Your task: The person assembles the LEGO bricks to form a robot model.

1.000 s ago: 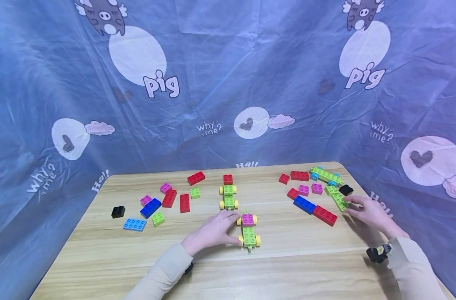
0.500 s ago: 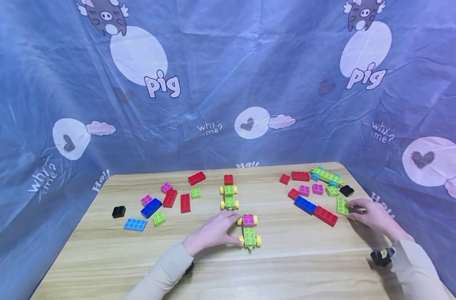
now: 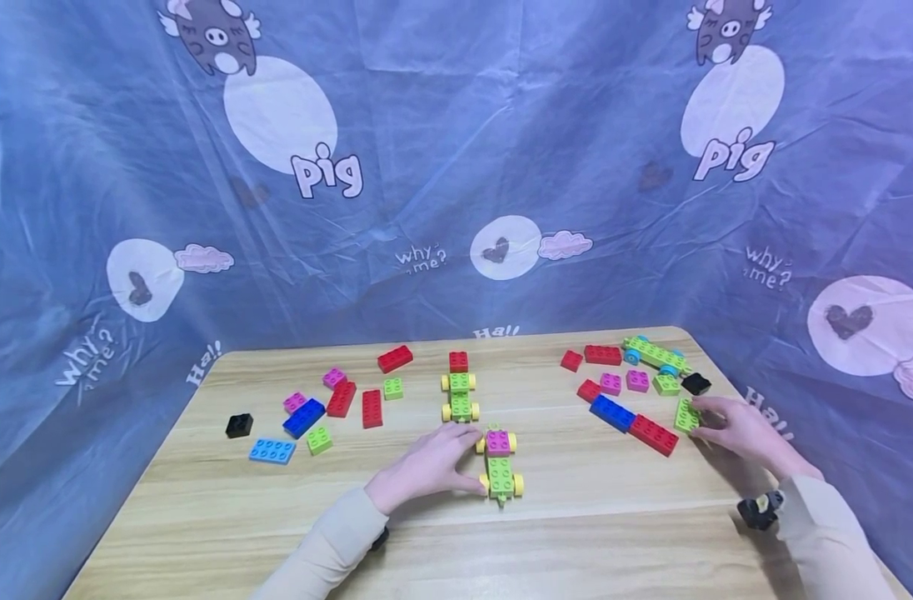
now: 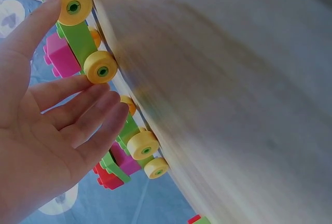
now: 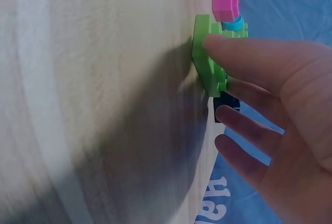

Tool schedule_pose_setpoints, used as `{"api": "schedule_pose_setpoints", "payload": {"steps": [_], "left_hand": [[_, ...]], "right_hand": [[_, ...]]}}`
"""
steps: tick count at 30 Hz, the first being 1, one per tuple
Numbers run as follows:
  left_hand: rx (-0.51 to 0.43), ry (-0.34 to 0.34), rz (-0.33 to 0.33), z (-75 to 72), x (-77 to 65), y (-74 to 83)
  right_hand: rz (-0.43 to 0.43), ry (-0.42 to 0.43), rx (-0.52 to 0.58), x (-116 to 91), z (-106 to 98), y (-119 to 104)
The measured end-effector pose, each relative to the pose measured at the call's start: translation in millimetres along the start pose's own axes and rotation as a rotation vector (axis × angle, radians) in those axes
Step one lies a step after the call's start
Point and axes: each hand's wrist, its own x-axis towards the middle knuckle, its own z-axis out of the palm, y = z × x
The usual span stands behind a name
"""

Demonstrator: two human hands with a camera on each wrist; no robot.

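In the head view my left hand [image 3: 430,468] spans the near green toy car [image 3: 501,472], which carries a pink brick [image 3: 498,441] on its front. The left wrist view shows the thumb at one yellow wheel [image 4: 75,5] and the index fingertip at another wheel [image 4: 101,67]. A second yellow-wheeled car [image 3: 460,402] stands just beyond, a red brick [image 3: 458,361] at its far end. At the right, my right hand [image 3: 743,435] pinches a long green brick [image 5: 203,58] between thumb and index finger. That brick is tilted, and the other right fingers are spread.
Beside the right hand lie a small green brick [image 3: 666,384], a black brick [image 3: 696,383] and a blue-wheeled green car [image 3: 655,356]. A blue brick [image 3: 612,412] and red brick [image 3: 654,435] form a diagonal row. Several loose bricks, including a light-blue one [image 3: 272,451], lie left.
My right hand has drawn the long green brick toward me, away from the small green one, then tilted it. The left hand and near car have stayed in place.
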Motion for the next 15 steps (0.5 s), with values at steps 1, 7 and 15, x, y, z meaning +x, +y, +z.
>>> {"api": "schedule_pose_setpoints", "payload": {"steps": [1,7,15], "left_hand": [[0.0,0.001,0.002,0.4,0.1,-0.1],[0.005,0.008,0.008,1.2,0.2,0.0],[0.001,0.003,-0.001,0.7,0.1,0.5]], "right_hand": [[0.005,-0.01,-0.002,-0.8,0.3,0.2],[0.002,0.009,0.0,-6.6,1.3,2.5],[-0.005,0.037,0.02,-6.1,0.3,5.9]]}}
